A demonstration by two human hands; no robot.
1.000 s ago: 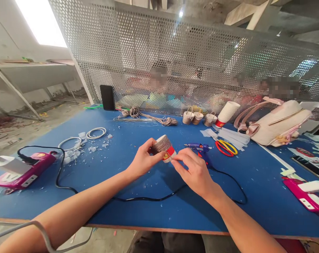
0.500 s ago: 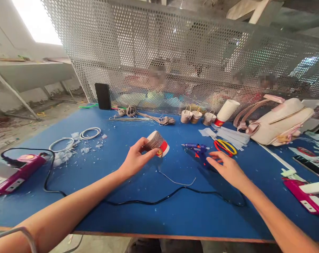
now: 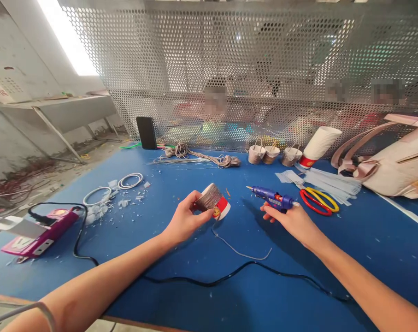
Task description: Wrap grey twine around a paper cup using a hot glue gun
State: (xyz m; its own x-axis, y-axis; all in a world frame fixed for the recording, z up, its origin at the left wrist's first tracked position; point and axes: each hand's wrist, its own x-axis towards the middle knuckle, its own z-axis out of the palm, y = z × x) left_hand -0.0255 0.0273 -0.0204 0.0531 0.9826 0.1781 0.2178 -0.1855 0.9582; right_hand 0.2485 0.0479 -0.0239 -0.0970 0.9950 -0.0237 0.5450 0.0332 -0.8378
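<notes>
Cord [image 3: 209, 282]: slackly lying at six o'clock.
Left hand [image 3: 184, 221]: we're pinching the cup [image 3: 208, 197] centrally, tilted, likely keeping its red end [image 3: 224, 207] free.
Right hand [image 3: 295, 223]: we're curling fingers round the gun [image 3: 271, 197], three o'clock, nozzle [image 3: 249, 187] facing cupward.

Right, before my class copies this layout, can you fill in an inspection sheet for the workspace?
Surface: blue table, littered on the left; liquid spills: nothing seen.
Things in use: cord-wrapped cup, loose cord end trailing below; blue glue gun.
Clutter: whitish scraps around two white rings; red-and-yellow-handled scissors beside translucent strips.
Hands: left hand grips the cup; right hand holds the glue gun.
Cables: black cable crosses the table, partly hidden by the left forearm; pink power strip at left.
Surroundings: perforated metal screen behind, people beyond it.
</notes>
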